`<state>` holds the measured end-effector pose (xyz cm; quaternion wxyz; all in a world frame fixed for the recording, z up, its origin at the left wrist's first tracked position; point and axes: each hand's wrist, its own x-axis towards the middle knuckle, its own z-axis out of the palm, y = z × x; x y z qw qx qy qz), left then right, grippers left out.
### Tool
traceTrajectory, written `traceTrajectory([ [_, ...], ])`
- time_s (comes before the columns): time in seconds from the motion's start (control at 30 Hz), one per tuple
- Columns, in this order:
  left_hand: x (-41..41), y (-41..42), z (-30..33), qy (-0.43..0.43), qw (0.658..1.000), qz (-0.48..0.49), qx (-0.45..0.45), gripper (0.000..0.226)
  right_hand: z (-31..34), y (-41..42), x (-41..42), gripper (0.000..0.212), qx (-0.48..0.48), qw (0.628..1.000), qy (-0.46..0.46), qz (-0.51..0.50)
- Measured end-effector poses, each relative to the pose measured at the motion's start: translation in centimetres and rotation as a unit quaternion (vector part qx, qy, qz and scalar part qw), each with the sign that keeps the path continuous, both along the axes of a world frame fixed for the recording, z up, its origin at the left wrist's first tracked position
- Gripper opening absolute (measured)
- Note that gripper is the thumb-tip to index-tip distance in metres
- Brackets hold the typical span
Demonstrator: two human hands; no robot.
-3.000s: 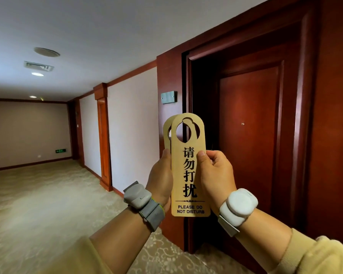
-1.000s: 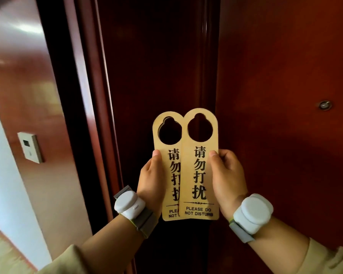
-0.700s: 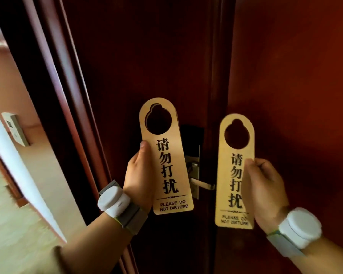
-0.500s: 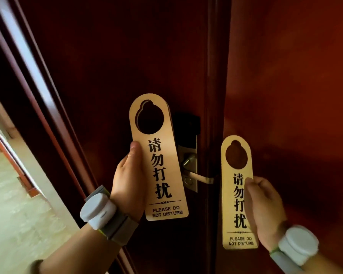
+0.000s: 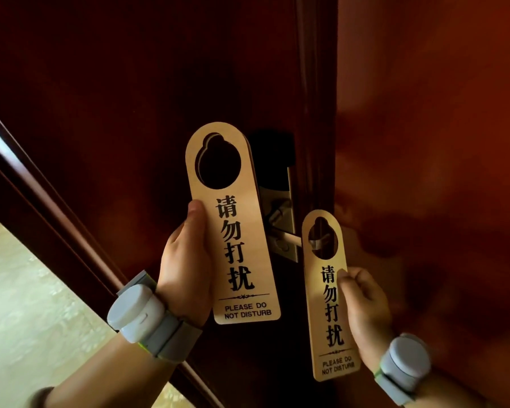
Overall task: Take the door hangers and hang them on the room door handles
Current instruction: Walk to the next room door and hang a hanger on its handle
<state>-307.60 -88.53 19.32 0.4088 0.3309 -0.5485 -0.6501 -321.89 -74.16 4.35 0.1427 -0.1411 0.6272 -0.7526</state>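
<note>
Dark door (image 5: 130,83); each hand (image 5: 186,266) (image 5: 362,307) pinches a hanger (image 5: 233,231) (image 5: 330,304).

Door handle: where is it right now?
Head view, centre-right: the door handle juts right from its lock plate, its tip showing through the right-hand hanger's hole.

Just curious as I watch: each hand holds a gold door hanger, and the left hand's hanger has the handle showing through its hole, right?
Not quite. In the head view the door handle shows through the hole of the right hand's hanger. The left hand's hanger has only dark door behind its hole.
</note>
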Motion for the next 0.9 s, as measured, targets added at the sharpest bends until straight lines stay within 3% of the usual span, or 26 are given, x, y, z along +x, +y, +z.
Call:
traceTrajectory([
  [0.53,0.2,-1.3,-0.6,-0.004,1.000,0.006,-0.002,0.046,-1.6,-5.9,1.0,0.022,0.040,0.996,0.065,0.037],
  [0.9,1.0,-2.0,-1.4,-0.017,1.000,-0.008,-0.014,0.039,-1.1,-10.8,0.7,0.020,0.030,0.999,0.013,-0.033],
])
